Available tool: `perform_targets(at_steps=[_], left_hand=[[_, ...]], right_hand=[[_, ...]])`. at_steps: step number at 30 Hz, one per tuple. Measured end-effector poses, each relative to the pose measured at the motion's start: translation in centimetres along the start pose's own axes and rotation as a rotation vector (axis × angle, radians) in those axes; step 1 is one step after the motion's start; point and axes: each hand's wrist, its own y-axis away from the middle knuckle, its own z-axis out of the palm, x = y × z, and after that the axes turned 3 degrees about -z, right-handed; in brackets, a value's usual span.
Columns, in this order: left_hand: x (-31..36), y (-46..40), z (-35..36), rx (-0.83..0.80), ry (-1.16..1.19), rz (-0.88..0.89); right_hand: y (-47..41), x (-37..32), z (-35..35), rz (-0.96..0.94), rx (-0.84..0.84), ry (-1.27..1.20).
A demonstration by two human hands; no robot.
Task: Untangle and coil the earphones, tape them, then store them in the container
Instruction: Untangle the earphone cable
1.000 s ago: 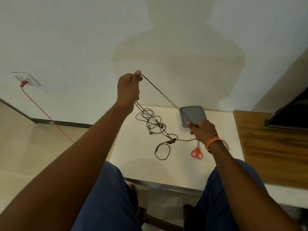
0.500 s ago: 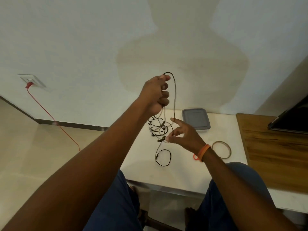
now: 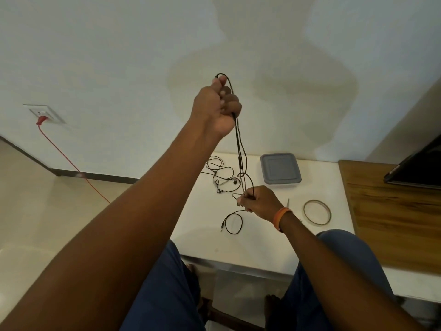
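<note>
Head view: the black earphones (image 3: 239,149) hang as doubled strands between the two hands, with loose loops and the plug end lying on the white table (image 3: 238,244). The raised left hand (image 3: 216,107) grips the cable's top bend; the lower right hand (image 3: 259,201) pinches the strands. Behind stands the lidded grey container (image 3: 279,168); the tape roll (image 3: 317,212) lies right.

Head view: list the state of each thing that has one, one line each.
earphones: tangled, stretched between both hands, rest on table
left hand: raised, gripping the cable
right hand: pinching the cable low
container: lid on
tape roll: flat, untouched
red plug: in wall socket
</note>
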Motion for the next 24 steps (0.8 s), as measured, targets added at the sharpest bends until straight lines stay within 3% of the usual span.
perform_targets(at_steps=[4, 7, 10, 14, 18, 24], left_hand=[[1.2, -0.3, -0.9, 0.028, -0.019, 0.056], [1.6, -0.4, -1.8, 0.077, -0.16, 0.089], [1.0, -0.4, -3.4, 0.187, -0.46, 0.101], [-1.3, -0.1, -6.7, 0.329, -1.053, 0.179], [-2.2, 0.1, -8.3, 0.358, -1.066, 0.187], [-2.0, -0.1, -9.7, 0.414, -1.216, 0.274]], right_hand=[[-0.2, 0.0, -0.6, 0.106, -0.005, -0.132], [0.2, -0.8, -1.5, 0.126, -0.086, -0.179], [0.4, -0.8, -1.8, 0.111, -0.085, -0.173], [0.3, -0.2, -1.9, 0.106, 0.017, -0.027], [0.8, 0.2, -2.6, 0.159, -0.078, -0.009], [0.1, 0.3, -2.6, 0.067, 0.07, 0.313]])
